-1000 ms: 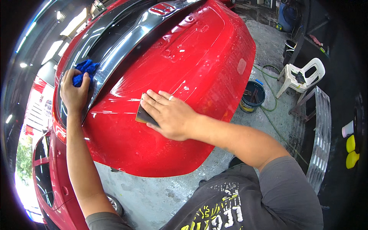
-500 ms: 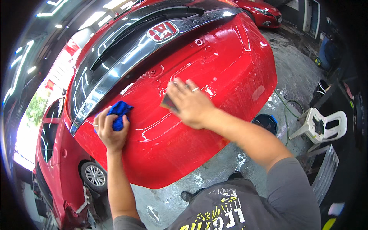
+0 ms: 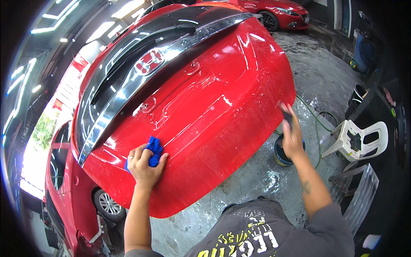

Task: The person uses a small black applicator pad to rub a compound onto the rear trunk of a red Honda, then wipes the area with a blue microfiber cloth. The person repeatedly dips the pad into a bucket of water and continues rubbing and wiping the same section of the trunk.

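A wet red car tailgate (image 3: pixel 201 145) fills the middle, with water drops and streaks on its paint. Along its upper edge runs a chrome strip (image 3: pixel 102 118) bearing a badge (image 3: pixel 150 62). On the left part of the panel, my left hand (image 3: pixel 144 168) is closed round a bunched blue cloth (image 3: pixel 155 150), which rests against the paint. My right hand (image 3: pixel 293 140), slightly blurred, is off the panel beyond its right edge, above a dark bucket (image 3: pixel 280 156). It grips a small, flat dark pad (image 3: pixel 287 119), partly hidden by the fingers.
A white plastic chair (image 3: pixel 364 141) stands at the right, near a green hose (image 3: pixel 317 128) on the wet grey floor. Below the chair is a metal step (image 3: pixel 361 192). Another red car (image 3: pixel 79 188) is close at the left, and one more (image 3: pixel 287 15) is parked behind.
My right hand has left the panel's middle and moved right, over the bucket, with the pad. My left hand and cloth have shifted slightly right and down. The whole view has turned a little.
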Demonstrator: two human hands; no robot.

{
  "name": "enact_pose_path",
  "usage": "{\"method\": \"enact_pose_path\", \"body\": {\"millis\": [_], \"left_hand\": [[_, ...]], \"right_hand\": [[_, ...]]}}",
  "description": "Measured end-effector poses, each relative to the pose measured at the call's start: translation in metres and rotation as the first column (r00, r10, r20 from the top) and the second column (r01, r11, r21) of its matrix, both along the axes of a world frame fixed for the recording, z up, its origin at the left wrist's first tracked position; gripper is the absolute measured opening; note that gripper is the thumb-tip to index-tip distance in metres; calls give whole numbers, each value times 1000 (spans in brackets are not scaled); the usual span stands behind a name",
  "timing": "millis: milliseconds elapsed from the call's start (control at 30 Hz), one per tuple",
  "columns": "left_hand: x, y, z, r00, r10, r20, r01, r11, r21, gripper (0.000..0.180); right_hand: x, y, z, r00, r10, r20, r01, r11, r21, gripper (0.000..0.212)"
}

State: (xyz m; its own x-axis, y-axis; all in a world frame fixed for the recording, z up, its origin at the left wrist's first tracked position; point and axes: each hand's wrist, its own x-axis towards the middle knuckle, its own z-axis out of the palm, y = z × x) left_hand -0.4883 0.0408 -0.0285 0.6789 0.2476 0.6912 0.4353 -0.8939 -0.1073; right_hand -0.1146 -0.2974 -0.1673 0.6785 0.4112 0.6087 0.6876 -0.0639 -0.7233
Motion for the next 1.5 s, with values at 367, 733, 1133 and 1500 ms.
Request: {"method": "enact_pose_path", "body": {"millis": [367, 733, 1133, 1500], "left_hand": [[292, -61, -4, 919, -391, -54, 388, 920, -58, 24], [444, -105, -6, 937, -350, -5, 350, 937, -22, 36], [426, -124, -21, 991, -131, -18, 129, 988, -79, 49], [384, -123, 4, 994, 80, -72, -81, 997, -6, 109]], "right_hand": [[-172, -334, -256, 537, -813, -225, 337, 452, -826, 50], [-171, -421, -264, 274, -960, -60, 687, 239, -687, 47], [85, -512, -362, 621, -757, -204, 489, 577, -654, 43], [264, -452, -335, 314, -232, -921, 329, 936, -124, 23]]}}
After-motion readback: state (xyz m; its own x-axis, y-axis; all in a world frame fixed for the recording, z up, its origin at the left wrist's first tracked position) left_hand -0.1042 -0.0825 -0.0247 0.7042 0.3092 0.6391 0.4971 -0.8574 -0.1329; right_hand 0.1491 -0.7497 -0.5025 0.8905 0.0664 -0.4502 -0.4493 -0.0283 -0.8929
